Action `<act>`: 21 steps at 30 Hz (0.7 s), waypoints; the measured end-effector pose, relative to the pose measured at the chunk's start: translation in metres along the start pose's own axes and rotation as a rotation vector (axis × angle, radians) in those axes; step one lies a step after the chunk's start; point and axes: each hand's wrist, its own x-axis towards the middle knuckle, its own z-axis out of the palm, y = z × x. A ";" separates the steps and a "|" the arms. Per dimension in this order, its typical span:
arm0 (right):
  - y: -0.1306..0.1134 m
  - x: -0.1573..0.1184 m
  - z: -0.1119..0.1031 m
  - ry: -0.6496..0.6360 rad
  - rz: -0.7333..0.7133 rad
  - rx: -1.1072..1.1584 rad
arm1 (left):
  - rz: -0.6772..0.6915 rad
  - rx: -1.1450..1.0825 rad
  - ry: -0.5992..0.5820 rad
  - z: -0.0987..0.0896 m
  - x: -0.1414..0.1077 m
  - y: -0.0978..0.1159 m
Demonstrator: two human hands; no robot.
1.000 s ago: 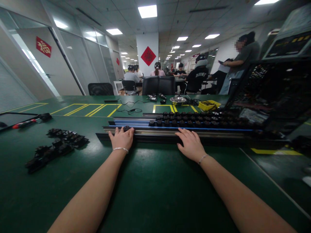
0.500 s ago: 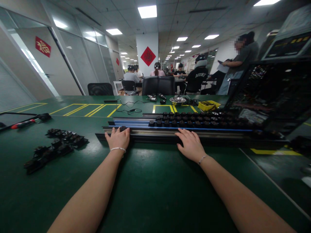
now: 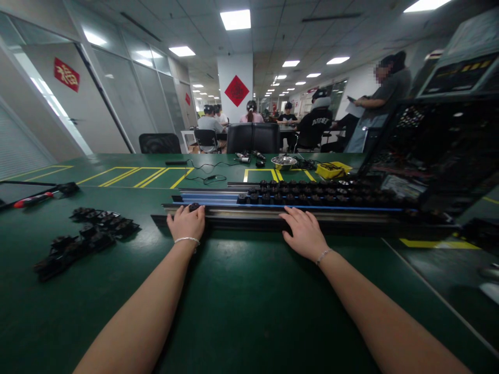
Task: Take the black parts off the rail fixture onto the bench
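A long dark metal rail (image 3: 241,214) lies across the green table in front of me. My left hand (image 3: 186,225) is closed around a small black part (image 3: 194,206) at the rail's left end; its fingertips are partly hidden. Farther right, my right hand (image 3: 306,231) rests on the same rail with its fingers stretched out and apart, holding nothing. Just behind are more rails with blue strips (image 3: 210,198), and rows of small black round-topped parts (image 3: 298,198) stand along them.
More black parts (image 3: 88,234) lie in a loose pile at left, near a red-handled tool (image 3: 35,199). At the back are a metal bowl (image 3: 284,162), a yellow container (image 3: 333,169) and a cable (image 3: 212,179). A dark rack (image 3: 436,150) stands at right. Several people are beyond the table.
The view has shifted very slightly. Both hands keep the same places on the rail, and the small black part stays under my left fingers.
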 end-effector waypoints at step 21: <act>0.001 0.000 0.001 0.001 -0.005 0.007 | -0.192 -0.176 0.073 0.007 0.010 -0.015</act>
